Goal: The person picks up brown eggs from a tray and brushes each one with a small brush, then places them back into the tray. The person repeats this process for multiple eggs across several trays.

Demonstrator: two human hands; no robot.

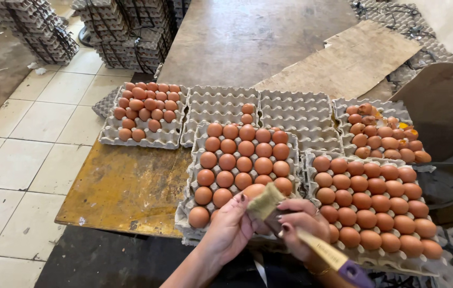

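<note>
Head view, left hand [232,226] fingers clasping egg [253,190], right hand [304,229] fingers gripping brush [290,226] against it

Grey pulp egg trays [221,98] spread over the counter [125,186]; tied stacks of empty trays [125,29] on the floor behind; brown cardboard box [445,106] at right.

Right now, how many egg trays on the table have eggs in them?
5: back-left tray, back-middle tray with two eggs, centre tray, front-right tray, back-right tray. Stacked trays beneath may hide more.
</note>
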